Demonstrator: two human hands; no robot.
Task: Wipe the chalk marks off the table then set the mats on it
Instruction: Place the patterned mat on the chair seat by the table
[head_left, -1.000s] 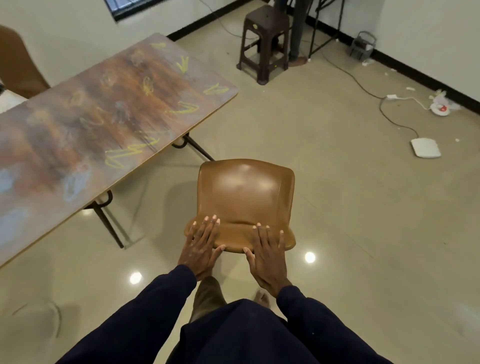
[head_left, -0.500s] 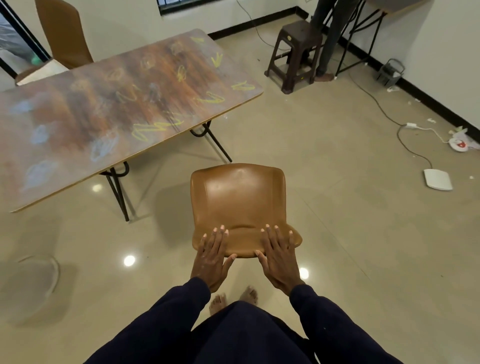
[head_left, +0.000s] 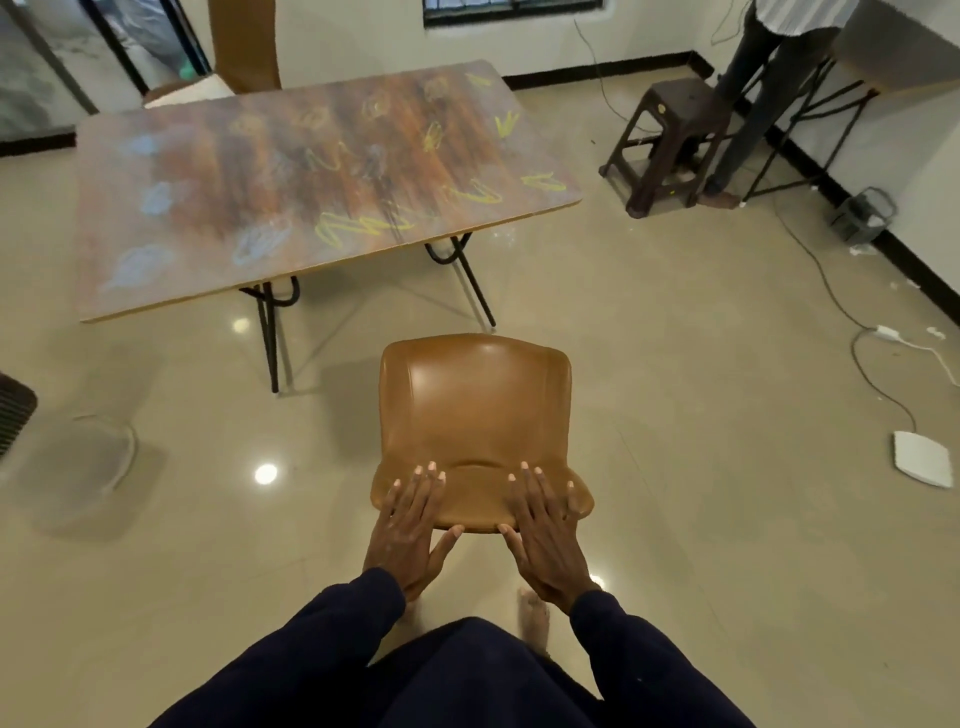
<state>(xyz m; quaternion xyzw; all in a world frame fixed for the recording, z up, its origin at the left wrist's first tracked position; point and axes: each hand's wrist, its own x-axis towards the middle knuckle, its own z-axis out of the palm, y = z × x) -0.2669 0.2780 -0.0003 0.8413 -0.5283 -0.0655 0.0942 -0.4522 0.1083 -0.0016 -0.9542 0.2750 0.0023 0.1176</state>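
A grille (head_left: 13, 415) shows at the far left edge on the glossy floor (head_left: 727, 519), and above it glass doors (head_left: 78, 52) close the left corner. The table (head_left: 208, 182) stands left of centre and well ahead of both hands, its brown top covered in chalk marks (head_left: 358, 226): pale blue scribbles toward the left end, yellow zigzags along the near edge and right end, fainter orange loops further back. Its black legs (head_left: 267, 338) rest on the floor, and a second chair (head_left: 244, 47) stands behind its far edge. No mats or cloth can be made out on it. Nearer the camera, a tan chair (head_left: 475, 410) faces the table with its seat just short of the near right leg. The left hand (head_left: 408, 530) lies flat on the left part of the chair's back rim, fingers (head_left: 426, 483) spread over the top and thumb out below the edge, open and clasping nothing. The right hand (head_left: 545, 535) lies the same way on the right part, palm down and fingers splayed, not closed on the rim. Dark sleeves (head_left: 322, 639) run back to the body, and a bare foot (head_left: 534, 618) shows between them. Further right a dark stool (head_left: 670, 145) stands by the wall with another person's legs (head_left: 753, 98) just beside it. A cable (head_left: 878, 364) trails across the floor to a white pad (head_left: 922, 458) at the right edge
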